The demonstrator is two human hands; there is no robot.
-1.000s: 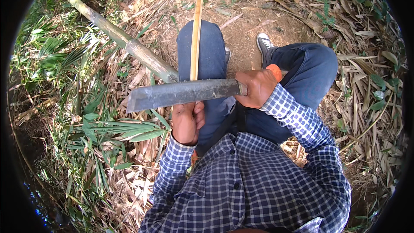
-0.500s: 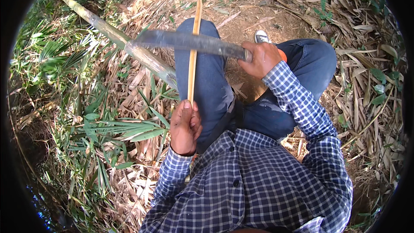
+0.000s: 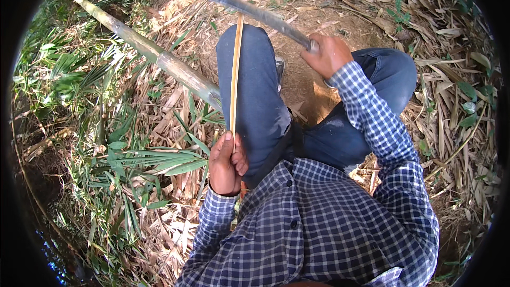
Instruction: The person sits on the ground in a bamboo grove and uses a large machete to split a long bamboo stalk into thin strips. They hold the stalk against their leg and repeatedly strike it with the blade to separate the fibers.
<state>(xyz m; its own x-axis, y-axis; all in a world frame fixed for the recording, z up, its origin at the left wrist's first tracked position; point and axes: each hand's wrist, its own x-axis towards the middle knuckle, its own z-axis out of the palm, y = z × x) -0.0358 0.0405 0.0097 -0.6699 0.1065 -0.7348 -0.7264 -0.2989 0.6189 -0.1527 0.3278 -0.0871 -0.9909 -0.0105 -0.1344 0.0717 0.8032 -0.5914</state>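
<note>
Pinched between the thumb and fingers of my left hand [image 3: 227,163] is the near end of a thin, pale bamboo strip [image 3: 236,74]. It runs away from me along the top of my left thigh. My right hand [image 3: 328,58] is closed around the handle of a machete [image 3: 255,13]; the handle itself is mostly hidden by the fingers. The long grey blade points to the left and crosses over the far end of the strip. Whether the blade touches the strip I cannot tell.
A thick bamboo pole [image 3: 143,48] slants from the far left to beside my left knee [image 3: 245,40]. Dry leaves [image 3: 451,74] cover the ground around me, with bare soil [image 3: 303,82] between my legs. Green plants [image 3: 69,74] grow on the left.
The machete has moved away from me along the strip, from above the thigh to the strip's far end. My left hand has shifted slightly nearer with the strip.
</note>
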